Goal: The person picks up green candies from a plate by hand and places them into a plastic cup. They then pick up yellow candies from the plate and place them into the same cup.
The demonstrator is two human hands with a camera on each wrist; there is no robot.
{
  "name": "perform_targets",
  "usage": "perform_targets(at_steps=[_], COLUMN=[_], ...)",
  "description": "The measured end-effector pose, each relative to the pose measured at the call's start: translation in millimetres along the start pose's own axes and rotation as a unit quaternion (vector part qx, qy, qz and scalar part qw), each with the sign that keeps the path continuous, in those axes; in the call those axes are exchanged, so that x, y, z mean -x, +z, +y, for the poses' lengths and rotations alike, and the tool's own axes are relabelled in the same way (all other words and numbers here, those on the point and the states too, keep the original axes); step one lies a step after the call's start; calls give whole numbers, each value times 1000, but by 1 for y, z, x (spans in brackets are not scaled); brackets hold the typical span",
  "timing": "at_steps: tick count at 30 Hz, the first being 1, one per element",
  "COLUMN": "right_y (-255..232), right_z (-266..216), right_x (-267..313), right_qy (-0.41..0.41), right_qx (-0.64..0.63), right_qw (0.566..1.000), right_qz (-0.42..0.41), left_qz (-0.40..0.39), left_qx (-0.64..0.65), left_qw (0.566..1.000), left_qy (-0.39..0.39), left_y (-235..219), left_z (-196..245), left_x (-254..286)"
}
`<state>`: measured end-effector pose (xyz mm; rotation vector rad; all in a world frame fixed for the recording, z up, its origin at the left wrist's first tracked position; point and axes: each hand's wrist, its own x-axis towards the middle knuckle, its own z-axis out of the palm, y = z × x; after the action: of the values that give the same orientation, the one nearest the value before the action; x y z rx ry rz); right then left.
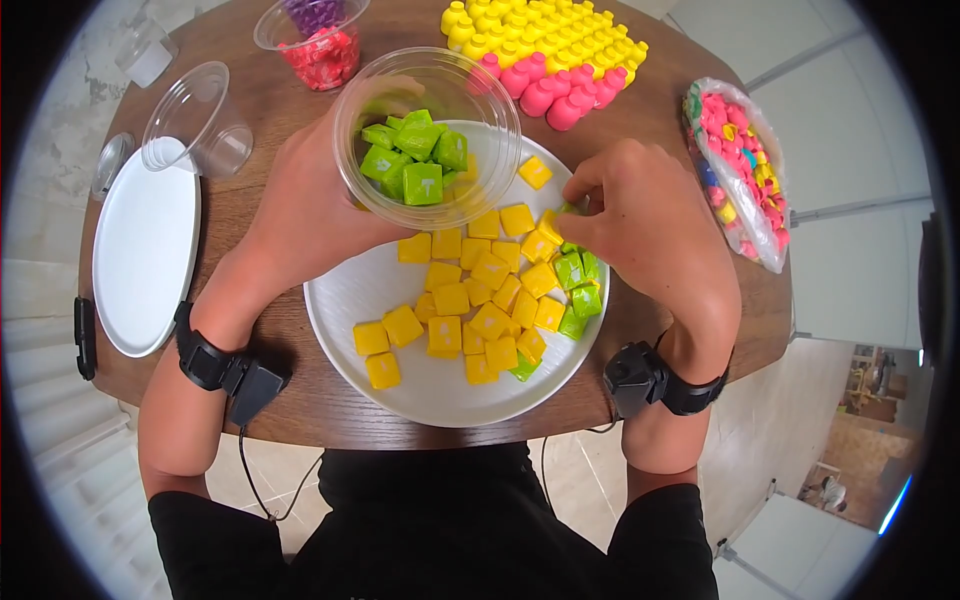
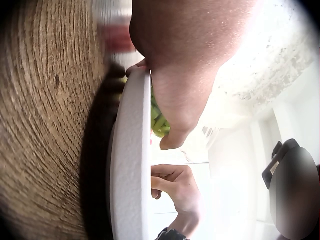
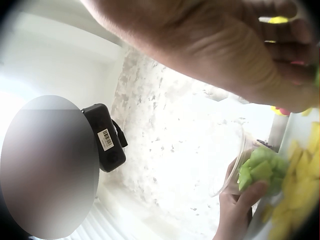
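Note:
My left hand [image 1: 325, 195] grips a clear plastic cup [image 1: 430, 212] holding several green wrapped squares [image 1: 405, 155], tilted over the far left part of a round white plate [image 1: 345, 375]. On the plate lie many yellow squares [image 1: 450, 298], with several green ones [image 1: 585, 300] along its right side. My right hand [image 1: 650, 220] is at the plate's right rim, thumb and fingers pinched together at a green piece mostly hidden by the fingers. In the right wrist view, the left hand [image 3: 237, 205] holds the cup with green squares [image 3: 262, 167].
An oval white plate [image 1: 147, 250] and an empty clear cup [image 1: 215, 130] are at the left. Behind stand a cup of red and purple pieces [image 1: 325, 60] and rows of yellow and pink bottles [image 1: 545, 45]. A bag of colourful pieces [image 1: 745, 170] lies at the right.

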<state>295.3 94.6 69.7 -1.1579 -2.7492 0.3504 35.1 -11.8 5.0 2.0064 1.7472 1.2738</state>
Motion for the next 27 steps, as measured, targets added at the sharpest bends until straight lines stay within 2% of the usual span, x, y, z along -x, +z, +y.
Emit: perform_targets(at_steps=[3,6,12,14,15,17,18,24,27], right_y=[-1,-3,-7,-5,-3,1,2,19,26], right_z=[-2,-7,-10,-16,-19,-28,-35,-52,-55], right_x=[0,-6,-8,-11,-11,-12,-11,-12,-13], right_qy=[-10,28,36,12,13,-32,-31,-165,-157], right_qx=[-4,8,-46,-237,-237,-344,-344,-323,-329], right_qw=[1000,999,998,963,963,916,916,904,911], right_qz=[10,-19,11,128,127,205,206,227,192], left_qz=[0,0,0,0,-1,0,2,-10,-2], left_qx=[1,-1,-9,-6,-3,3,6,9,-1], left_qw=[1000,1000,1000,1000,1000,1000,1000,1000,1000], left_qy=[-4,-3,6,1,-5,-1,4,-1,14], left_y=[1,0,0,0,0,1,1,-1,0], left_z=[0,0,-2,-1,0,-2,-3,-1,-3], left_x=[0,0,0,0,0,1,1,0,0])
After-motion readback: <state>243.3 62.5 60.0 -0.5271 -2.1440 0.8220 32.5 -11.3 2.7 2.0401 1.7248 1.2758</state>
